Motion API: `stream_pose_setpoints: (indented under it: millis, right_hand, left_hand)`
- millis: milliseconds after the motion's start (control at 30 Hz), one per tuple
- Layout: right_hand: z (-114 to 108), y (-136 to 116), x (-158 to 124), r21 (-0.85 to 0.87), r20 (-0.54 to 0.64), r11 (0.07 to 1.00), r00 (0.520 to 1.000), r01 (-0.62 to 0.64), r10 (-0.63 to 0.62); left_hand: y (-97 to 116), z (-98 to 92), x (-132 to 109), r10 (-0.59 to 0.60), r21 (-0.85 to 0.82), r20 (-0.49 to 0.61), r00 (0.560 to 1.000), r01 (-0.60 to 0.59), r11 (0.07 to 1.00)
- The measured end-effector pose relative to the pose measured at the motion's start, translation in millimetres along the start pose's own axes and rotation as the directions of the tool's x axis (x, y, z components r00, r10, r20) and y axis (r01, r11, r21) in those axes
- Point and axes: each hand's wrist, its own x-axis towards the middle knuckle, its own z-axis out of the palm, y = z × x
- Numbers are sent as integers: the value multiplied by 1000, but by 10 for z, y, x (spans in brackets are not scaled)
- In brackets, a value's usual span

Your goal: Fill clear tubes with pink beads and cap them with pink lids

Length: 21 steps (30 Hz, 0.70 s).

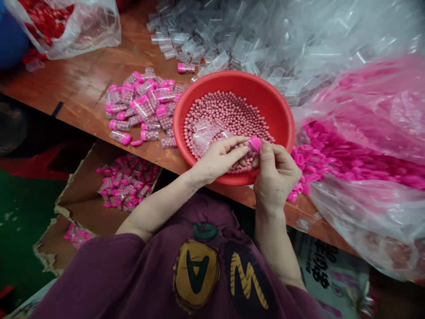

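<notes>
Above the red bowl (277, 110), the left hand (215, 160) has a small clear bottle in its grip while the right hand (277, 170) pinches the pink cap (255, 144), probably best pressed straight.

Tube (246, 145) mostly hidden by L hand (222, 158); pink cap (255, 144) partly behind R hand (277, 170). Clear tube pile (229, 42) blurry, cut off @ top. Pink-cap bag (370, 199) cut @ R edge. Blue obj (11, 40) cut @ L edge, can't ID. Printed pkg (350, 268): small text unreadable.
</notes>
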Motion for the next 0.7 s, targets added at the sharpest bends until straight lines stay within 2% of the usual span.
stream_pose_setpoints:
  millis: [67,200,300,433,500,700]
  right_hand:
    - [5,-28,6,12,-46,999,998,38,-38]
    - [50,-60,21,-185,-116,942,946,279,-303]
    - [49,-2,44,-285,-57,887,917,364,-395]
    - [9,92,69,-273,12,840,875,469,-484]
    - [14,91,50,-280,19,828,866,485,-501]
    - [-8,-30,-22,-223,116,890,917,398,-382]
  left_hand:
    - [15,29,-1,26,16,-24,999,-26,1000]
    - [96,104,-15,11,3,-71,997,-11,1000]
    - [178,150,-39,-46,-31,-115,992,43,999]
    - [235,172,-63,-136,-86,-122,983,126,988]
    - [228,169,-61,-148,-93,-120,982,138,986]
    - [182,120,-33,-115,-122,-162,980,95,988]
